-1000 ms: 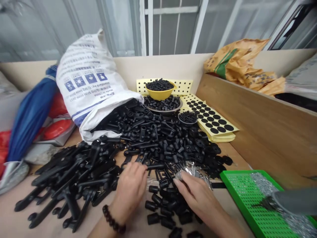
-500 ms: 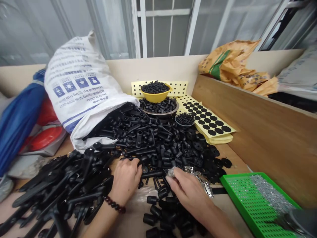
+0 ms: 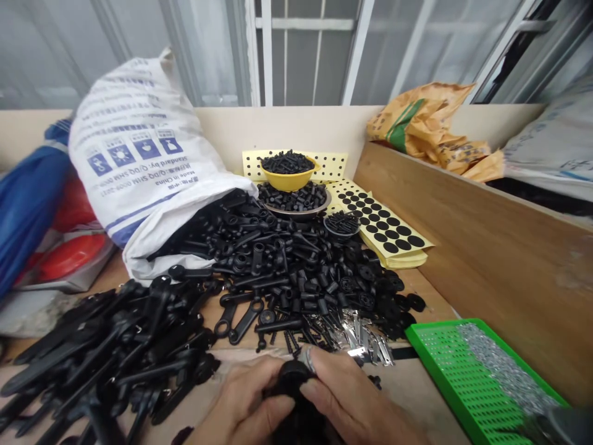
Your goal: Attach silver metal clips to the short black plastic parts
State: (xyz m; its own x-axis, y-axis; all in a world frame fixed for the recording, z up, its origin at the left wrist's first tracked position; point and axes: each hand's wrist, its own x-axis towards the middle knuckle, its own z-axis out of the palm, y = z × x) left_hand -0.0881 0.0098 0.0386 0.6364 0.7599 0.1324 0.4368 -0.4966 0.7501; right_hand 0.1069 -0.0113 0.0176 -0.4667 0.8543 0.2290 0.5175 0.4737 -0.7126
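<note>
A black plastic part is gripped between the fingers of a person's left hand and right hand, both thumbs against it, at the front of a crowded surface. Silver metal strips lie just beyond, near a green perforated tray at right. Behind, black fittings spill from a printed white sack, beside a stacked yellow bowl.
</note>
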